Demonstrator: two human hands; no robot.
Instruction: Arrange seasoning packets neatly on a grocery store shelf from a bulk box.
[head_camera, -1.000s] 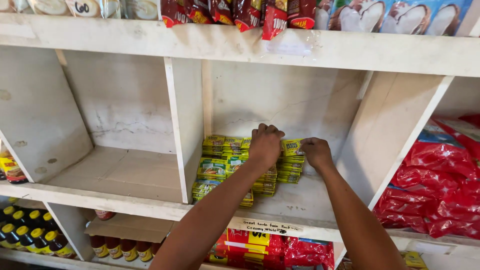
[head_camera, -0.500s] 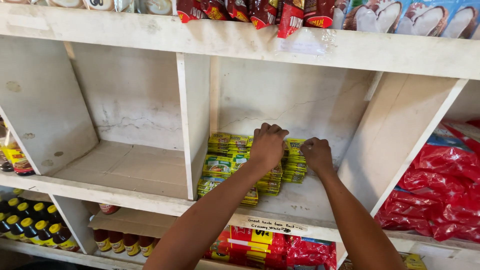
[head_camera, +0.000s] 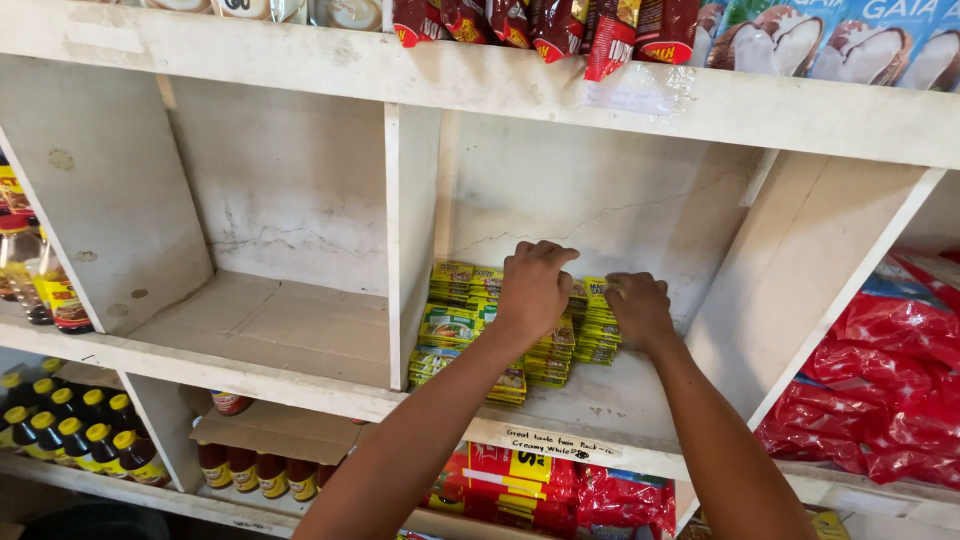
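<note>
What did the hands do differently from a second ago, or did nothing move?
Hardly anything changed. The left hand and the right hand rest on top of the stacks of yellow-green packets at the back of the middle cubby, just as before; nothing was picked up or let go. Only the view drifted slightly. The packets, the white shelf, the bottles below and the red bags kept their places.

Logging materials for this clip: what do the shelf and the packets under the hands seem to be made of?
Shelf: probably wood or board under matt white paint; scuffs, stains and hairline cracks show. Packets: likely thin printed plastic or foil, green and yellow, slightly glossy, stacked flat. Left hand and right hand rest on them, fingers curled.
</note>
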